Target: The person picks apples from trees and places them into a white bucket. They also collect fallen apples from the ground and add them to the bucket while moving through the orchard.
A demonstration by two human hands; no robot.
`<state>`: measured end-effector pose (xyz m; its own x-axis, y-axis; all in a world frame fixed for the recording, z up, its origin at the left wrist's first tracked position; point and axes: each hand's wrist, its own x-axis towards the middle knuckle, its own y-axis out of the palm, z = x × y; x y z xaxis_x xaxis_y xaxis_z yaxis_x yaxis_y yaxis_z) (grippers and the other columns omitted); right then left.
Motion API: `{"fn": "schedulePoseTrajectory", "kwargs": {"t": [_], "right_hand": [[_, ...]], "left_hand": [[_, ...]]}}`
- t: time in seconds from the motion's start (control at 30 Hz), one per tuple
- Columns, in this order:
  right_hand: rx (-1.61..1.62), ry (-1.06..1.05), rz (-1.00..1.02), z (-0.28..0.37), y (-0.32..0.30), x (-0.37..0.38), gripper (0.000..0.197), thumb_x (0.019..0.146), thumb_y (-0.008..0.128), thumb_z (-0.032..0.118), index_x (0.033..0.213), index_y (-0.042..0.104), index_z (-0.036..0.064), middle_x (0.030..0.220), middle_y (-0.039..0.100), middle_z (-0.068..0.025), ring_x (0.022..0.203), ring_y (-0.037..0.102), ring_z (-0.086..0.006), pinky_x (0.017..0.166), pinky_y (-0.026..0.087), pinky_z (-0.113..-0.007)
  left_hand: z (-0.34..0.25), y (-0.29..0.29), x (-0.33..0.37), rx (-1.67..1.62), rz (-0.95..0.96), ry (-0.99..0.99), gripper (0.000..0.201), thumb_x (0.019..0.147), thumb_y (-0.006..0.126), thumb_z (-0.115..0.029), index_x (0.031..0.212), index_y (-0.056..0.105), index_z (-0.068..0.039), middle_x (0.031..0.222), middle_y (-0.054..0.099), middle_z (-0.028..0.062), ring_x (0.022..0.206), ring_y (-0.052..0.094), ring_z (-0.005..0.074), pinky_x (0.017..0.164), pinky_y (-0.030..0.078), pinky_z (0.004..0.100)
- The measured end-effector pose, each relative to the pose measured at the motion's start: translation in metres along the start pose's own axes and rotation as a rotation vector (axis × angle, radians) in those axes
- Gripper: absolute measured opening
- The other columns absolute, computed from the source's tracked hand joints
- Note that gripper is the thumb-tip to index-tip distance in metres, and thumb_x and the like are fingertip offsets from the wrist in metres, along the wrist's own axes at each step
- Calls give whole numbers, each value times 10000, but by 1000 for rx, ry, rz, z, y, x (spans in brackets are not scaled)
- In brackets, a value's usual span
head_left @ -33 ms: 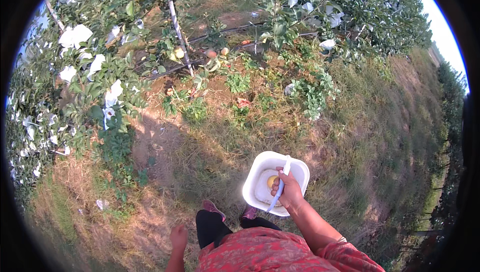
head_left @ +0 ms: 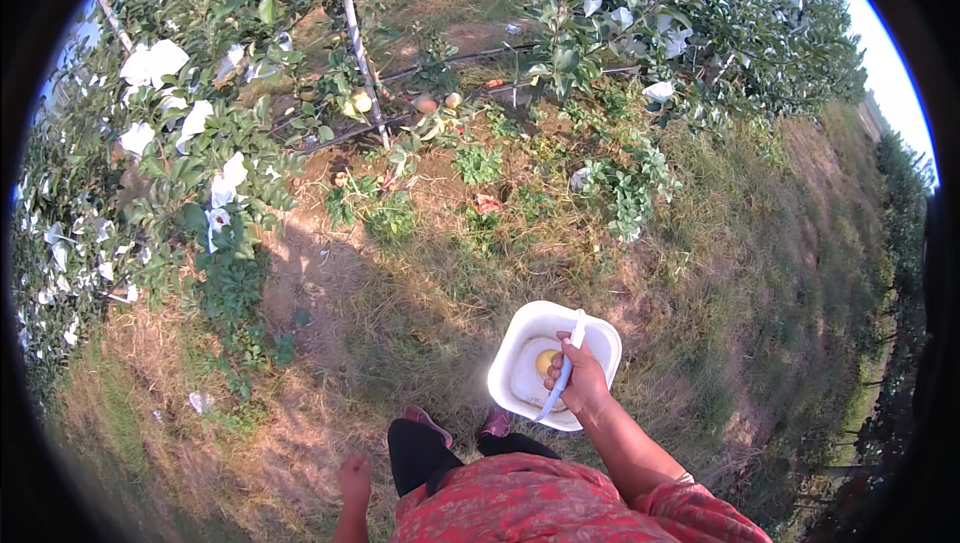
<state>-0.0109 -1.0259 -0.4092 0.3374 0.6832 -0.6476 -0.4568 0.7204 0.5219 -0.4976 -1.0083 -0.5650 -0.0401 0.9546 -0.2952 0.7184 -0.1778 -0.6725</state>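
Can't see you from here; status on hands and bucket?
Right hand: gripping white bucket by handle. Left hand: low, away from bucket. Inside: one yellow fruit, partly hidden by right hand.

Plain white on the bucket, white and pale blue along the handle; golden yellow on the fruit inside; red with a paler mottled print across the shirt; black on the trousers; pinkish purple on the shoes; bright white on the bags, green on the leaves; straw-brown and dull green through the grass
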Motion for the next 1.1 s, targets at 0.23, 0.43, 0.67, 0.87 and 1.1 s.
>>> {"fn": "schedulePoseTrajectory", "kwargs": {"t": [0.23,0.43,0.67,0.87,1.1], "right_hand": [[-144,14,-125,-5,21,2,256,980,452,257,1228,440,193,738,457,-14,581,463,-149,504,418,-354],[-183,-24,-68,-28,73,10,256,946,490,215,1198,457,183,701,440,-5,528,396,-115,460,352,-278],[-323,-10,-2,-89,178,5,158,901,563,180,1024,504,101,671,461,2,490,389,-103,421,303,-265],[-419,23,146,-160,263,6,101,908,556,148,964,511,77,659,458,10,481,369,-90,414,280,-243],[-590,171,297,-263,354,15,69,907,549,145,874,501,108,703,488,-4,484,387,-89,398,291,-233]], "left_hand": [[157,-5,-99,-490,-79,-559,80,755,615,-47,830,642,-39,626,540,32,563,518,119,479,403,297],[205,-17,-149,-741,-204,-756,131,799,559,-43,888,656,-48,604,525,12,505,492,106,424,355,249],[251,-50,-189,-976,-316,-872,115,815,512,-20,842,599,-89,622,476,-23,508,457,80,405,331,211],[313,-79,-241,-1091,-531,-1029,97,810,514,-41,818,579,-113,629,477,-14,499,461,88,402,358,222],[339,-43,-323,-884,-791,-1149,103,848,564,-132,894,640,-78,647,539,1,528,509,107,437,387,259]]}}
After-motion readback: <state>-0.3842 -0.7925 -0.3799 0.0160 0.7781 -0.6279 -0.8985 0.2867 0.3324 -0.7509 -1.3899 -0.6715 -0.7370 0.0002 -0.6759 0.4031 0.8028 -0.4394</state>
